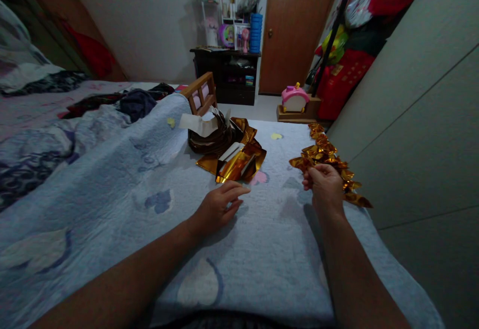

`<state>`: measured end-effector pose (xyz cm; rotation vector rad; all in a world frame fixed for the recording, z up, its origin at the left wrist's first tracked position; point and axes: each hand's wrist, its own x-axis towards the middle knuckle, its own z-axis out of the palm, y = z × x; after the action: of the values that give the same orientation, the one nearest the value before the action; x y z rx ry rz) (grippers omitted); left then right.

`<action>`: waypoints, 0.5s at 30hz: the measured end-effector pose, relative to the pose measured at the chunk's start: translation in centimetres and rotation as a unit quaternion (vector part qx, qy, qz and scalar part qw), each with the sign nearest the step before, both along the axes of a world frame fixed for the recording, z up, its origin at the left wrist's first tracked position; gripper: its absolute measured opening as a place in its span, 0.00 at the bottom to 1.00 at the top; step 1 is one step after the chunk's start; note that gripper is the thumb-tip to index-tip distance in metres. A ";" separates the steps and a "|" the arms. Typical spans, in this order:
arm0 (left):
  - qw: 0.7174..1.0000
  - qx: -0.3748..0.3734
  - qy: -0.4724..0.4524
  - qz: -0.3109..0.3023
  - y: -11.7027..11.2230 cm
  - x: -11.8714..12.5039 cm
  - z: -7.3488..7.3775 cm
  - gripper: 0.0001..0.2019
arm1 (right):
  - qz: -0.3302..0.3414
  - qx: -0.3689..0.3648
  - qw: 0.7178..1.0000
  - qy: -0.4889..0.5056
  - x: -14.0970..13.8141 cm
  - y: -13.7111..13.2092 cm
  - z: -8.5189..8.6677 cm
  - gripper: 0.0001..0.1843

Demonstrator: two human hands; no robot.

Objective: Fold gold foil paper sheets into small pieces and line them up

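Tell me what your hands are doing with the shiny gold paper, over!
Left hand open on the quilt, fingertips beside the gold sheets. Right hand pinching a folded gold piece. Nothing between hands and paper.

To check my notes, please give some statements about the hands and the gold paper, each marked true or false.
1. The right hand pinches a folded gold piece. True.
2. The left hand holds scissors. False: it rests open on the blue quilt.
3. The gold sheets lie just beyond the left hand. True.
4. Folded pieces line the quilt's left side. False: the row of folded pieces lines the right side.
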<state>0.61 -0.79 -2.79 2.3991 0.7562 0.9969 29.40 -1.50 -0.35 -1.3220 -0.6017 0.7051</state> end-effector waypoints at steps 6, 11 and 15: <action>0.999 -0.033 0.003 -0.004 0.1 -0.1 -0.3 0.17 | -0.131 0.029 0.990 0.038 3.4 0.2 0.5 0.14; 0.999 -0.045 0.025 -0.009 0.0 -0.1 -0.2 0.16 | -0.169 0.048 0.982 0.070 4.0 0.4 0.5 0.15; 0.998 -0.034 0.043 -0.018 0.0 -0.1 0.0 0.15 | -0.176 0.090 0.976 0.091 3.6 0.6 0.5 0.15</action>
<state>0.49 -0.81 -2.78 2.4020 0.7629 0.8446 33.02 -0.89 0.13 -1.1411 -0.2664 0.4605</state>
